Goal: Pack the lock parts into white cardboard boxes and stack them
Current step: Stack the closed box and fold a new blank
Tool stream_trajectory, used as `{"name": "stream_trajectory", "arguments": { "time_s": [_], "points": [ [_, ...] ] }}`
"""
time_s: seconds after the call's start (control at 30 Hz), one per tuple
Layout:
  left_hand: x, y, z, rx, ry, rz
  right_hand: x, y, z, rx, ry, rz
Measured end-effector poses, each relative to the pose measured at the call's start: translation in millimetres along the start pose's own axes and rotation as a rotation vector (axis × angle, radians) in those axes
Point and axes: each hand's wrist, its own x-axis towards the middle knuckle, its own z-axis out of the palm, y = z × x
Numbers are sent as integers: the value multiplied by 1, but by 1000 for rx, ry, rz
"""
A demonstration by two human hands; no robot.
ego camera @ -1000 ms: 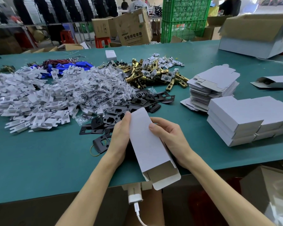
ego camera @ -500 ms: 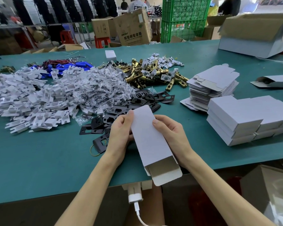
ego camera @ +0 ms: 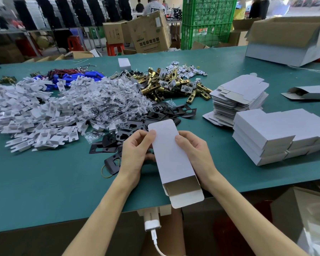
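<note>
Both hands have crept a little toward the far end of the carton since a second ago, and the carton itself has barely shifted. On the green table [ego camera: 44, 182] the supplies lie in a far arc: white plastic pieces [ego camera: 26, 115] on the left, bagged screws [ego camera: 109, 104] and brass latches [ego camera: 164, 85] in the middle, black plates [ego camera: 137, 130] just beyond the hands. On the right stand the closed boxes [ego camera: 266, 132], with flat blanks [ego camera: 238, 93] behind them. The white box [ego camera: 172, 159] sits at the near edge, held between the left hand [ego camera: 135, 154] and the right hand [ego camera: 194, 152], each gripping one long side with curled fingers, thumbs on the top face near the far end. Its near flap [ego camera: 187, 198] hangs open past the table edge and the inside looks empty. The step appears to be squaring the sleeve and closing its far end. Done well, that means pressing the sides evenly so the walls stand square, tucking the far flap fully home, and keeping the near mouth open for the parts.
</note>
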Motion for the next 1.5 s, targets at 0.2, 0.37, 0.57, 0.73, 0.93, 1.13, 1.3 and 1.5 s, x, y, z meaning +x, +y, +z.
{"name": "stream_trajectory", "arguments": {
  "time_s": [0.2, 0.37, 0.57, 0.73, 0.93, 1.13, 1.3, 1.5],
  "points": [
    [-1, -1, 2, 56, 13, -34, -2, -2, 0, 1, -26, 18],
    [0, -2, 3, 31, 41, -94, -2, -2, 0, -47, -69, 15],
    [-2, 1, 4, 22, 66, -119, -3, -3, -1, -71, -117, 17],
    [-1, 1, 4, 23, 52, -120, -2, -3, -1, -80, -123, 2],
    [2, -4, 1, 51, 35, -68, -2, -3, -1, -106, -105, 0],
    [-2, 1, 4, 86, 10, -26, -2, -3, 0, -126, -74, -17],
    [-8, 9, 11, 177, -58, -8, -2, -3, -2, -80, -23, -9],
    [-11, 10, 10, 156, -172, 17, -2, -3, -1, -50, -1, -4]
  ]
}}
